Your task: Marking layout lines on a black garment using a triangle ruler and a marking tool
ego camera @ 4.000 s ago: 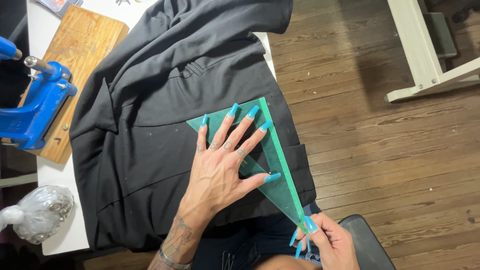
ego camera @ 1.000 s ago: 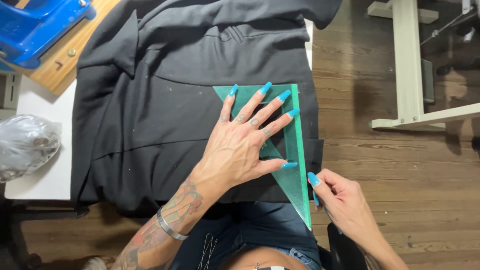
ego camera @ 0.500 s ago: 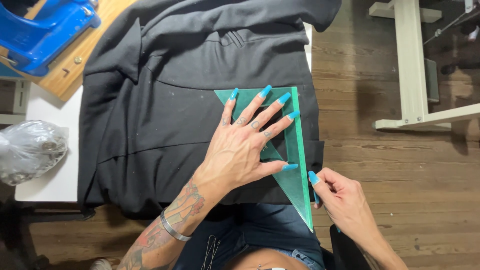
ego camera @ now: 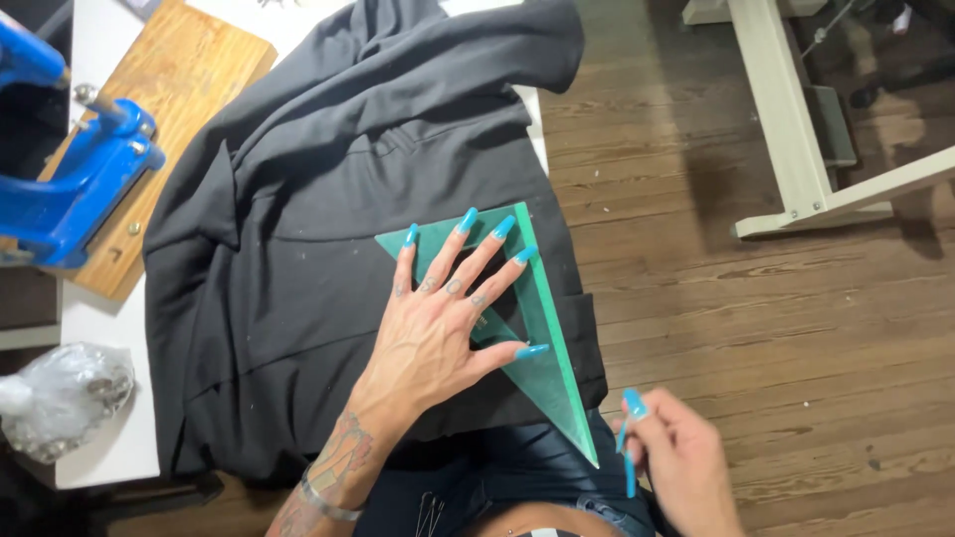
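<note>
Left hand (ego camera: pixel 433 333) flat on a green triangle ruler (ego camera: pixel 542 328), fingers (ego camera: pixel 477 254) spread wide and released, pressing down, gripping nothing. Ruler lying flat on a black jacket (ego camera: pixel 318 249), near the jacket's right edge, long side running down toward the body, sharp tip poking past the cloth over blue jeans (ego camera: pixel 517 477). Jacket spread over a white desk (ego camera: pixel 104 447), covering most of it, 1 part bunched up at the top.

Right hand (ego camera: pixel 681 462) low at the right, off the desk, above the wood floor (ego camera: pixel 746 328), just beside the ruler's tip but not touching it. Fingers curled around a thin blue stick (ego camera: pixel 625 459), maybe chalk or a pencil, too small to tell which.

At the left, a blue metal tool (ego camera: pixel 75 184) sitting on a wood board (ego camera: pixel 174 99). Lower down at the desk's left edge, a clear plastic bag (ego camera: pixel 60 398), crumpled. At the top right, on the floor, a white stand (ego camera: pixel 806 149), well apart from both hands.
</note>
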